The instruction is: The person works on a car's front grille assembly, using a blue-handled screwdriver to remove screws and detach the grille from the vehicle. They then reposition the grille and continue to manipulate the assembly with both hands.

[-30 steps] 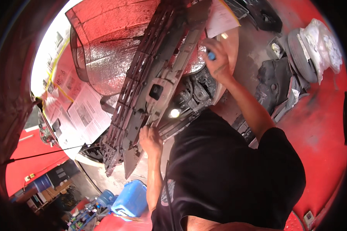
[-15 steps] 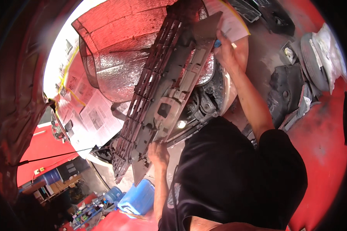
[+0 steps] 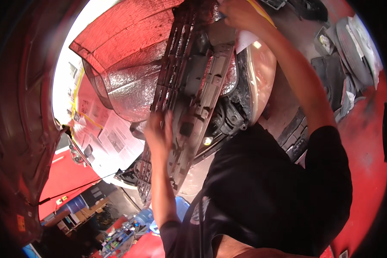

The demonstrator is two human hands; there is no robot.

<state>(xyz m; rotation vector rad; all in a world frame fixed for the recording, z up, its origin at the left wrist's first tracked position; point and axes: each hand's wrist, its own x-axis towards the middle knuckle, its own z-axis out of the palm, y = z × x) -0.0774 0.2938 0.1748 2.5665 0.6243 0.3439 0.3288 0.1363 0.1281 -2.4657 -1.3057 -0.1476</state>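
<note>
A long dark car grille panel [image 3: 193,77], with slats along its left side and a grey clip-lined frame on its right, stands slanted in front of me. My right hand [image 3: 241,15] is closed at its far upper end, with the fingertips partly hidden against the dark plastic. A small blue bit shows by those fingers; its kind is unclear. Over the slats, around the panel's middle, lies my left hand [image 3: 158,135], somewhat blurred, with fingers and thumb apart. My left forearm covers part of the panel's lower end.
Behind the panel a silvery sunshade [image 3: 133,81] and printed paper sheets [image 3: 116,139] cover the car. Its raised hood [image 3: 21,107] fills the left. Dark car parts [image 3: 327,75] lie on the right. A blue container [image 3: 182,206] and cluttered tools [image 3: 120,236] are at lower left.
My left hand has left the panel's lower edge and moved up onto the slats. My right hand has shifted up and left along the far end. The panel stands more upright.
</note>
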